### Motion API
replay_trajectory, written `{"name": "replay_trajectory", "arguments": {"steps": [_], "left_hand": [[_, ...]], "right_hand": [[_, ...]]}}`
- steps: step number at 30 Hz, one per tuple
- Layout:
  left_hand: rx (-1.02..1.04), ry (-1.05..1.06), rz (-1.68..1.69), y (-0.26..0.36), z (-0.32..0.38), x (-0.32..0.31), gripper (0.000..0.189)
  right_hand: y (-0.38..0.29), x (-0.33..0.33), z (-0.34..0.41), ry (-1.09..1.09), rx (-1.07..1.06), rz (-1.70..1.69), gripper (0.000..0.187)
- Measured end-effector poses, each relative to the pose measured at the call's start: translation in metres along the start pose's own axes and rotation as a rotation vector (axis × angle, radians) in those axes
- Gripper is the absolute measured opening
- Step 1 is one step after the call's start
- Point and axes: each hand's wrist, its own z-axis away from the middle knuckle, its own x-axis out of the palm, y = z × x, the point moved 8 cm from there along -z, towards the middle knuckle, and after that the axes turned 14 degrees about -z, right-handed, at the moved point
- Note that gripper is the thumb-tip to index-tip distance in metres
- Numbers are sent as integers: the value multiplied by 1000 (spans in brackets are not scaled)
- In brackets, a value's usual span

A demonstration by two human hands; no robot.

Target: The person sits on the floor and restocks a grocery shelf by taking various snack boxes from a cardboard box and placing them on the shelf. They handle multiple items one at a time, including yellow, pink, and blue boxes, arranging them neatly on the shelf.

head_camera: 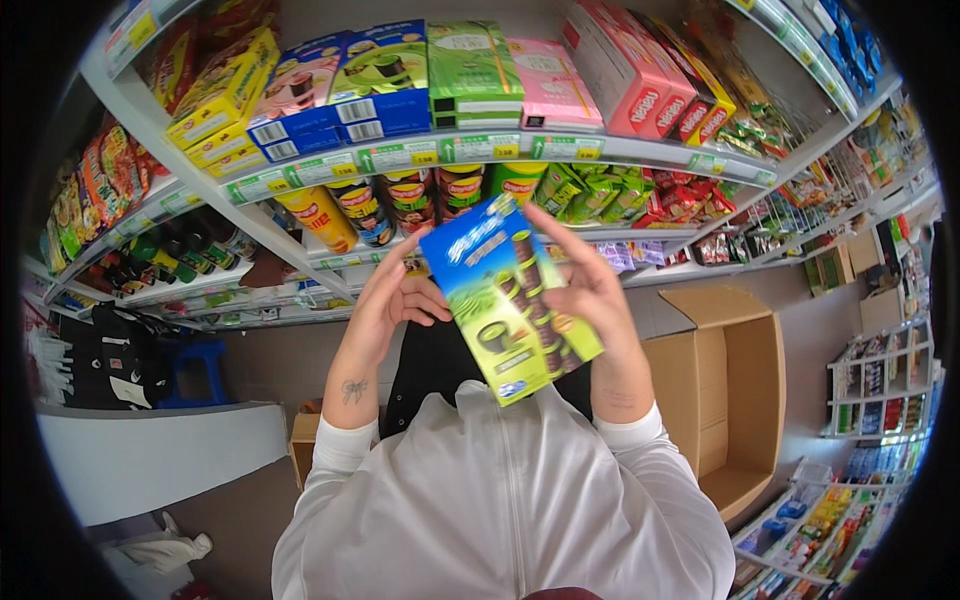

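A blue-and-green carton of wafer rolls [495, 315] is tilted in front of my chest, its printed front facing up. My right hand [592, 289] grips its right side, with the thumb on the front and the index finger along the upper edge. At the left edge is my left hand [394, 292], its index fingertip at the upper left corner and the other fingers curled beside the carton. Beyond my hands, a shelf holds blue wafer boxes [381, 82], green boxes [474, 71] and a pink box [553, 82] in a row.
Below that row stand snack canisters [409, 199] and green snack bags [596, 191]. The shelf edge [480, 150] carries price tags. An open cardboard box [716, 397] rests on the floor to my right. At left are a white counter [161, 457] and a blue stool [196, 375].
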Motion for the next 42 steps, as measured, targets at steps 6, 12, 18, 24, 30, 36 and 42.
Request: {"name": "replay_trajectory", "arguments": {"steps": [6, 12, 18, 24, 30, 36, 42], "left_hand": [[-117, 131, -72, -38, 30, -44, 54], [-120, 415, -171, -48, 63, -87, 46], [-120, 583, -195, -61, 88, -124, 42], [-132, 604, -174, -68, 88, -141, 42], [-114, 562, -195, -65, 78, -134, 43], [-124, 551, -188, -69, 77, -129, 43], [-159, 558, -191, -72, 77, -130, 44]], "right_hand": [[-68, 42, -76, 13, -399, 160, 67], [-80, 58, -218, 44, -575, 495, 65], [-67, 69, -244, 315, -536, 1313, 43], [-57, 66, -245, 135, -344, 1068, 37], [-56, 42, -260, 83, -384, 904, 36], [-56, 47, -255, 99, -425, 921, 37], [-69, 56, -225, 181, -551, 870, 47]]}}
